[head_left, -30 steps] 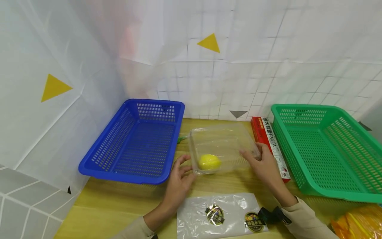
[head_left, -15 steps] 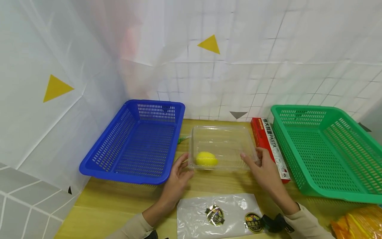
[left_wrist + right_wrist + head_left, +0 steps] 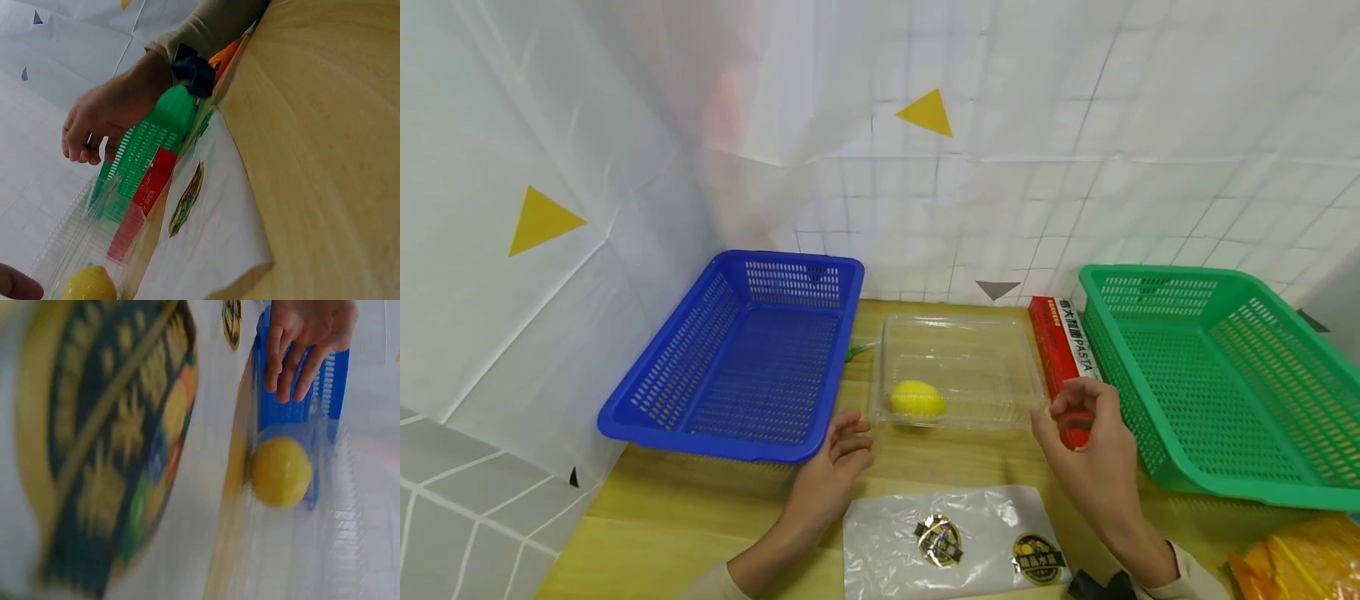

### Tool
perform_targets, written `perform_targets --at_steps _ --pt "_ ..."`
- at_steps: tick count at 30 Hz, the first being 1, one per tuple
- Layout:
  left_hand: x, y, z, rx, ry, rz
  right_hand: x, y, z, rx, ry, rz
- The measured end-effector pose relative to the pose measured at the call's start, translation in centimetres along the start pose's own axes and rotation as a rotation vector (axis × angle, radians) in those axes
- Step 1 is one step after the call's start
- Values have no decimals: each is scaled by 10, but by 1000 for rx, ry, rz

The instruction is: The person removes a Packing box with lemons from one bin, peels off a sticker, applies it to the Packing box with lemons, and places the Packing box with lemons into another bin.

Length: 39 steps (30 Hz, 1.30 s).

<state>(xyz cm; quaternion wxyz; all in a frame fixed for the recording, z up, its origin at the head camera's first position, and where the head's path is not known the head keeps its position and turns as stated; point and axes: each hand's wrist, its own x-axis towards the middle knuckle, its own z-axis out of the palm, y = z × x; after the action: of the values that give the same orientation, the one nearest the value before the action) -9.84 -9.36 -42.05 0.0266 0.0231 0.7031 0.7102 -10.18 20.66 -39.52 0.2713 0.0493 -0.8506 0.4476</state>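
Observation:
A clear plastic clamshell box [image 3: 977, 358] lies on the wooden table, its lid down. Inside, at the near left corner, sits a yellow lemon [image 3: 917, 400], also visible in the right wrist view as a rounded yellow fruit [image 3: 281, 472]. My left hand [image 3: 831, 471] is just off the box's near left corner, fingers relaxed and holding nothing. To the right of the box my right hand [image 3: 1097, 458] hovers in front of a red pasta box [image 3: 1058, 350], thumb and fingers apart, loosely bent and empty. The right hand hides the pasta box's near end.
A blue basket [image 3: 730, 450] stands at left and a green basket [image 3: 1262, 492] at right. In front lies a white plastic bag [image 3: 880, 542] with round labels. An orange packet [image 3: 1300, 558] is at the lower right. Something green [image 3: 857, 352] shows beside the blue basket.
The clamshell box, tilted and held earlier, now rests flat. Both hands have let go: the left drew back toward the body, the right moved right and nearer. The lemon shifted slightly left inside.

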Motion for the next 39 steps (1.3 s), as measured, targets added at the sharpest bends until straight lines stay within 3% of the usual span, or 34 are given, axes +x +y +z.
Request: perform_targets --at_steps 2,6,9,13,17,23,29,35,39 --pt "-1 -1 -4 41 -17 8 -7 -4 2 135 -56 -55" --pt "-2 -2 -9 179 -102 82 -21 -9 10 356 -348 -67" --pt "-3 -4 -10 235 -216 162 -33 -11 18 408 -556 -59" --pt "-5 -7 -10 295 -374 239 -44 -10 29 412 -715 -98" --pt "-7 -11 -10 373 -452 261 -50 -5 38 358 -762 -203" --pt "-5 -19 -9 428 -496 320 -54 1 43 233 -766 -359" --pt "-3 -22 -8 464 -528 418 -55 0 42 192 -820 -353" --pt "-3 -24 -7 489 -534 445 -57 -1 41 162 -824 -312" --pt "-2 -25 -7 503 -534 464 -59 1 43 181 -785 -345"
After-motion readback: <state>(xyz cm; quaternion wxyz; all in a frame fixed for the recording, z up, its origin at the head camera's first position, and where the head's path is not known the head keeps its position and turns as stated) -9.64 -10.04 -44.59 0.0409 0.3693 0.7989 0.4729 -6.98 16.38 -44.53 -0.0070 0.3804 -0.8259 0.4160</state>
